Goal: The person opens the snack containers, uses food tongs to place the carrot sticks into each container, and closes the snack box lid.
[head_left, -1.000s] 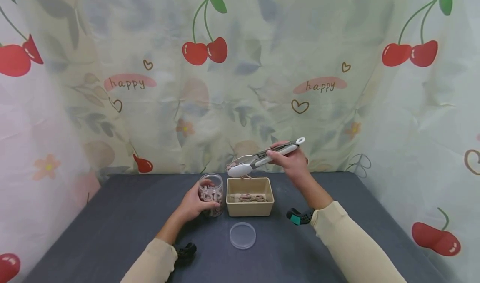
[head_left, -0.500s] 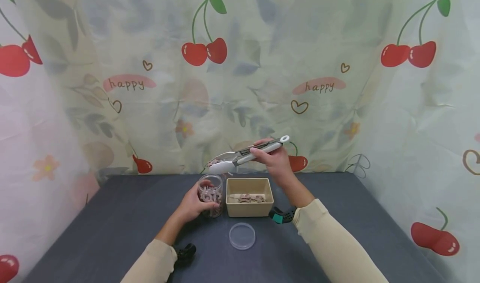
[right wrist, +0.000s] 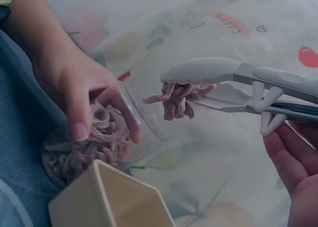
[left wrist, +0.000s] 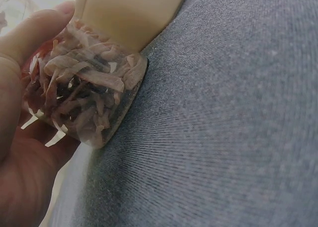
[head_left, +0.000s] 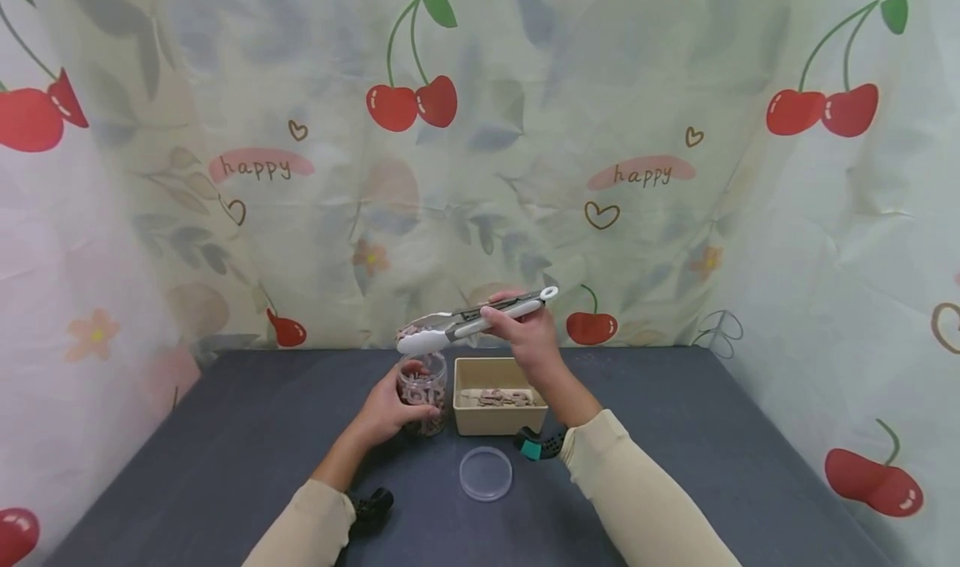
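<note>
My left hand (head_left: 386,408) grips a clear jar (head_left: 422,392) that stands on the table, thumb in front and fingers behind. Brownish-pink dried strips (left wrist: 84,78) fill much of the jar. In my right hand (head_left: 528,338) is a pair of white-and-grey tongs (head_left: 472,321), held by the handles. Pinched between the tong heads is a small bunch of the same strips (right wrist: 176,99), just above the jar's open mouth. A beige rectangular box (head_left: 500,421) stands right beside the jar, with some strips (head_left: 498,398) lying on its bottom.
A round clear lid (head_left: 486,474) lies on the dark table (head_left: 247,459) in front of the box. A patterned curtain (head_left: 480,175) hangs behind the table and along both sides.
My right hand has carried the tongs and the pinched strips left, from over the box to over the jar, and slightly lower lately. The left hand and the jar have stayed put.
</note>
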`<state>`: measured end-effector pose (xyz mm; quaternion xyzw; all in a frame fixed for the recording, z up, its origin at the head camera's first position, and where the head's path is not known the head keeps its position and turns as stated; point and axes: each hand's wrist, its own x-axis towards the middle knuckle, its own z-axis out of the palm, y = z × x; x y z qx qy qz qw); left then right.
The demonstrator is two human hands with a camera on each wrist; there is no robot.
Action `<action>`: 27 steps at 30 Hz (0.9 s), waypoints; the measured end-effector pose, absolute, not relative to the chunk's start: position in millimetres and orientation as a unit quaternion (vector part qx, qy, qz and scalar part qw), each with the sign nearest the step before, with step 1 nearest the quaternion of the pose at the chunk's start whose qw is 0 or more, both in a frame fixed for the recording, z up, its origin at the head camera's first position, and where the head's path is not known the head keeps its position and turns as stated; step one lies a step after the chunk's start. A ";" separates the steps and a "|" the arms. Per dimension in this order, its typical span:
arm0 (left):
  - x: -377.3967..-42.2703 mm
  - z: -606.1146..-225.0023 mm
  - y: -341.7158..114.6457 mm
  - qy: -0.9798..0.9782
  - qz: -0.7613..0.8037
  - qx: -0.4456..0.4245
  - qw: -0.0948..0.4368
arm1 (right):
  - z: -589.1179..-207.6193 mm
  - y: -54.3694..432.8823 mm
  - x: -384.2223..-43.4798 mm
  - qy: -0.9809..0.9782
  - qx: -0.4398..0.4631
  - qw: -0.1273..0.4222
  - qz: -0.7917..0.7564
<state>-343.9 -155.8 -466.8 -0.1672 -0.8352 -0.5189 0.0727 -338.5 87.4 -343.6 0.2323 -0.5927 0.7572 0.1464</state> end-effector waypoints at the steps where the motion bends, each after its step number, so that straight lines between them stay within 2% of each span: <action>1: -344.0 -467.1 -155.9 -0.835 -0.519 -0.168 0.074 | -345.1 86.7 -338.2 -0.591 0.232 0.148 0.758; 13: -343.7 -466.2 -156.7 -0.816 -0.552 -0.161 0.059 | -361.3 89.6 -335.7 -0.620 0.195 0.123 0.750; 20: -343.0 -465.9 -154.9 -0.832 -0.525 -0.162 0.077 | -363.8 93.0 -335.6 -0.631 0.203 0.122 0.738; 27: -322.3 -442.6 -149.4 -0.831 -0.521 -0.177 0.080 | -365.1 94.2 -335.0 -0.642 0.204 0.116 0.730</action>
